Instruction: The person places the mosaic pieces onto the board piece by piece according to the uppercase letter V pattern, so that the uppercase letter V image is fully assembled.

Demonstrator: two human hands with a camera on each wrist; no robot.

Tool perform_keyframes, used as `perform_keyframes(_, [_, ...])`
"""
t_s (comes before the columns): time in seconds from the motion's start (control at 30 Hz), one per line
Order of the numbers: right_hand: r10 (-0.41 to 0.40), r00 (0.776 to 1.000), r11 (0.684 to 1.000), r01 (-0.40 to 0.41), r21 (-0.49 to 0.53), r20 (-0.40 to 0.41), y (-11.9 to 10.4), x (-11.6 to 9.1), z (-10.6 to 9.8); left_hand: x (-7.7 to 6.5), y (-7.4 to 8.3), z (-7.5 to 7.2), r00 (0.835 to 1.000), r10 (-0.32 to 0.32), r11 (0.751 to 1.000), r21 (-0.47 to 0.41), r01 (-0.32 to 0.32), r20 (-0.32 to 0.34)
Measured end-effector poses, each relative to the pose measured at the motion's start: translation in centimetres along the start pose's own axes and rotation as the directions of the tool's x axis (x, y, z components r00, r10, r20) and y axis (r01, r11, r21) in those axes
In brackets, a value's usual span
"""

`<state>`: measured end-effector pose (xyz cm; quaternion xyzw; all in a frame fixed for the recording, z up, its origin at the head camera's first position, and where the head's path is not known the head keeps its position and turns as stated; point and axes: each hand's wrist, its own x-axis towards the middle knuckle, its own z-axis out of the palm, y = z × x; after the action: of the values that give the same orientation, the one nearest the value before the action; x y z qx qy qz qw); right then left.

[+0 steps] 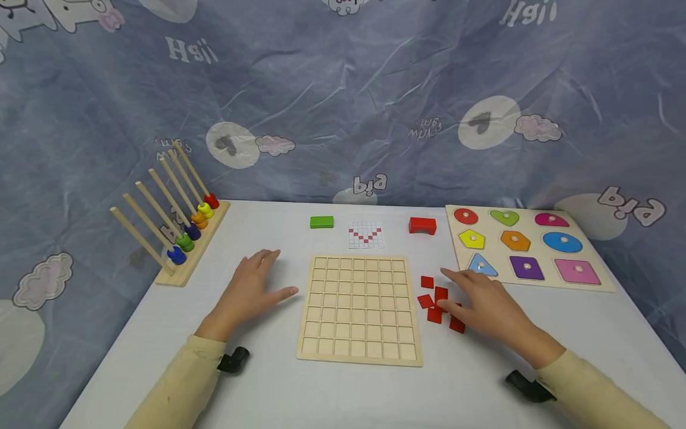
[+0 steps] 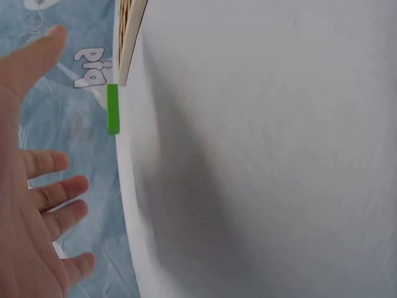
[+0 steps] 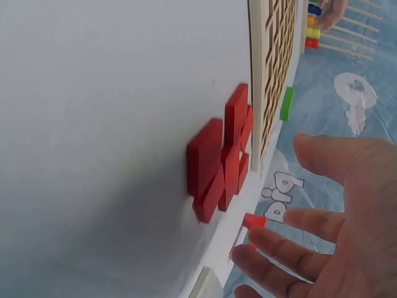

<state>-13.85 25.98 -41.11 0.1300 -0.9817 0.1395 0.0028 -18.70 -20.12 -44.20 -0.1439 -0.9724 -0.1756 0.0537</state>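
A wooden grid board [image 1: 358, 330] with blank square cells lies flat on the white table. My left hand [image 1: 243, 295] hovers left of it, fingers spread and holding nothing; the left wrist view shows the same spread fingers. On the board's right side several red square tiles [image 1: 435, 315] lie loosely together, some touching or overlapping. Over those tiles is my right hand [image 1: 485, 307], its thumb and fingers apart. In the right wrist view the tiles [image 3: 205, 158] lie on the table, apart from the hand [image 3: 347, 230], and nothing sits between its fingers.
Behind the board are a small card [image 1: 366, 243] with a red V pattern on a grid, a green block [image 1: 321, 222] and a red bridge-shaped block [image 1: 423, 224]. A shape puzzle [image 1: 493, 237] lies at the right. A peg rack [image 1: 209, 244] with colored beads stands at the left.
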Motion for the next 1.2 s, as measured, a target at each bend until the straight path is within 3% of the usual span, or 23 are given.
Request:
perform_keyframes(0.3, [-0.036, 0.999, 0.999, 0.036, 0.02, -0.004, -0.6, -0.6, 0.9, -0.2, 0.3, 1.0, 0.995, 0.067, 0.988, -0.143, -0.056, 0.069])
perform_keyframes(0.63, [-0.048, 0.998, 0.998, 0.046, 0.051, 0.041, -1.1, -1.0, 1.8, -0.3, 1.1, 1.7, 0.974, 0.089, 0.966, -0.255, -0.034, 0.207])
perform_keyframes(0.8, [-0.058, 0.997, 0.996, 0.056, 0.068, 0.042, -1.3, -1.1, 1.9, -0.3, 1.4, 1.7, 0.964, 0.114, 0.964, -0.26, -0.049, 0.242])
perform_keyframes(1.03, [-0.062, 0.997, 0.997, 0.06, 0.054, 0.047, -1.5, -1.0, 2.3, -0.2, 1.4, 1.9, 0.948, 0.181, 0.965, -0.233, -0.121, 0.26])
perform_keyframes(1.2, [-0.08, 0.997, 0.996, 0.079, 0.046, 0.018, -1.5, -1.0, 2.6, -0.2, 1.4, 2.0, 0.943, 0.19, 0.965, -0.226, -0.129, 0.273])
